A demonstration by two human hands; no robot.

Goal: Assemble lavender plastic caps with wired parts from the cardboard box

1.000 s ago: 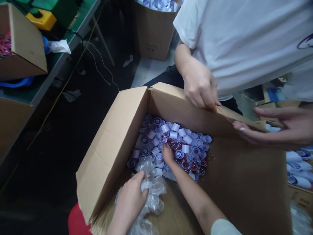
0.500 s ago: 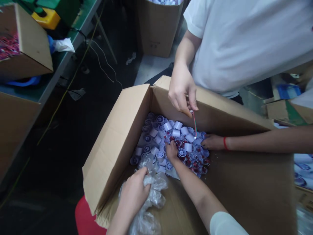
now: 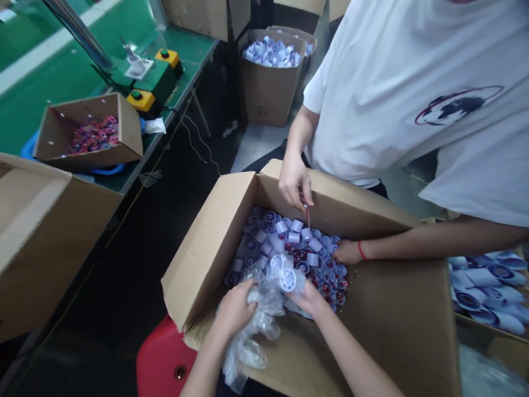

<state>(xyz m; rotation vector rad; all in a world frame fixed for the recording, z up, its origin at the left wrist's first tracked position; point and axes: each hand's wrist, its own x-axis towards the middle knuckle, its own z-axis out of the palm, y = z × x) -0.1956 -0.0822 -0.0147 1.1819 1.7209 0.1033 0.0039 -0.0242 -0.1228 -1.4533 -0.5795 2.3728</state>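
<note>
My left hand (image 3: 237,309) is closed around a crumpled clear plastic bag (image 3: 252,353) at the near edge of an open cardboard box (image 3: 210,237). In my right hand (image 3: 309,299) is a white plastic cap (image 3: 291,280), its spoked round end facing me; a second white cap (image 3: 278,262) sits right against it, and whether I hold that one too I cannot tell. Several similar caps (image 3: 261,236) fill the box, some with red parts (image 3: 326,288) in them.
A co-worker's hand (image 3: 295,182) dangles a small wired part over the box; another hand (image 3: 347,252) with a red wristband reaches in. Left are a bench (image 3: 202,52) and a carton (image 3: 132,129) of red parts. More caps fill boxes behind (image 3: 268,88) and right (image 3: 491,286).
My right hand has come up from among the caps, now holding a white cap nearer the bag. My left hand keeps its hold on the bag. The view has shifted, showing more bench.
</note>
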